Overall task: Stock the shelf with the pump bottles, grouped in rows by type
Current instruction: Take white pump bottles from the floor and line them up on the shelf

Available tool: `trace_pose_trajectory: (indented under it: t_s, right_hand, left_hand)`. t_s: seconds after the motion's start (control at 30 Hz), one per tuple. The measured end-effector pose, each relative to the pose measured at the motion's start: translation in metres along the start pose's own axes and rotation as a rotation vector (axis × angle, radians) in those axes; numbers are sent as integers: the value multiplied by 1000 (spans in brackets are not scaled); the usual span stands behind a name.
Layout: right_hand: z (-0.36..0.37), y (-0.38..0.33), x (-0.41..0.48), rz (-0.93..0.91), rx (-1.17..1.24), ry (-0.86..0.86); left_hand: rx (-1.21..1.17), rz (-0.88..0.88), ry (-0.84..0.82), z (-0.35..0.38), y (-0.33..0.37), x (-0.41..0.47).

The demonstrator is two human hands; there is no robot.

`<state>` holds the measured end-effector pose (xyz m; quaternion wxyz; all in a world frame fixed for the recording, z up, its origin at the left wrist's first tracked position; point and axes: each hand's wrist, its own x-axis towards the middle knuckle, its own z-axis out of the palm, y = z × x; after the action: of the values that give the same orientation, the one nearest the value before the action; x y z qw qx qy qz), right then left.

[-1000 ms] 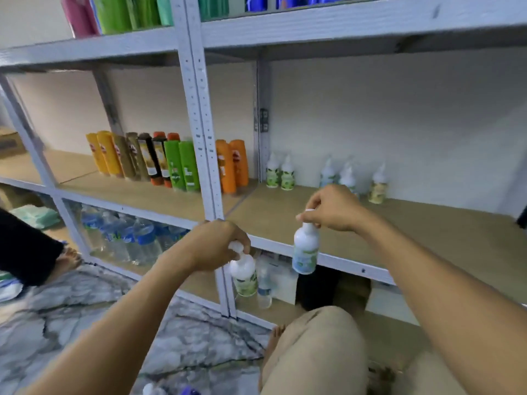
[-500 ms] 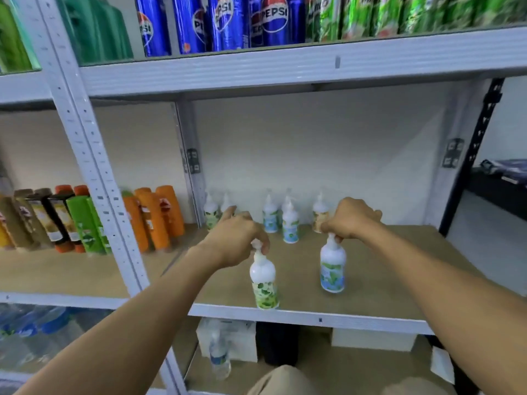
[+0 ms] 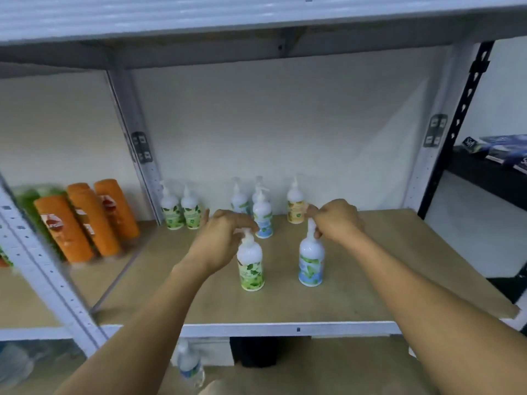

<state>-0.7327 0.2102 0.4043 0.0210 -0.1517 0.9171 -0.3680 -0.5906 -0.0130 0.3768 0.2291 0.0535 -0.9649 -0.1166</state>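
My left hand [image 3: 222,240] pinches the pump top of a white bottle with a green label [image 3: 251,266], which stands on the wooden shelf board [image 3: 385,269]. My right hand [image 3: 336,220] grips the pump of a white bottle with a blue label [image 3: 311,260], upright on the same board. Behind them, two green-label pump bottles [image 3: 181,209] stand at the back left. Blue-label pump bottles [image 3: 262,215] stand mid-back. One yellow-label pump bottle [image 3: 295,203] stands to their right.
Orange bottles [image 3: 94,220] and blurred green ones fill the bay to the left, past a grey upright post [image 3: 137,155]. A grey shelf [image 3: 256,15] hangs overhead. A water bottle [image 3: 189,366] and boxes sit on the level below. A black rack [image 3: 467,115] stands at right.
Both hands lifted the two pump bottles from below the shelf edge and brought them onto the shelf board, then moved them a little deeper. My view drew closer.
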Motion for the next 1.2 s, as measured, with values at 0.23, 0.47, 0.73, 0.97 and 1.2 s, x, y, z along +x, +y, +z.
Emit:
trace_pose_trajectory:
  t_s: [0.23,0.47,0.73,0.97,1.2]
  right_hand:
    - [43,52,-22,44,614,217]
    - [87,94,-44,-27,783,41]
    - [103,105,-27,-145,509,30]
    - [106,120,8,-120,443,161]
    - [109,127,22,-106,484,156]
  left_hand:
    - [-541,-341,279,49,16,-50]
    - [-919,-626,178,101,9,-67]
    - [-853,-615,125,122,4,-53]
    - [-808,-608,178,136,-11,-29]
    - [-719,-588,194,142,-16,-17]
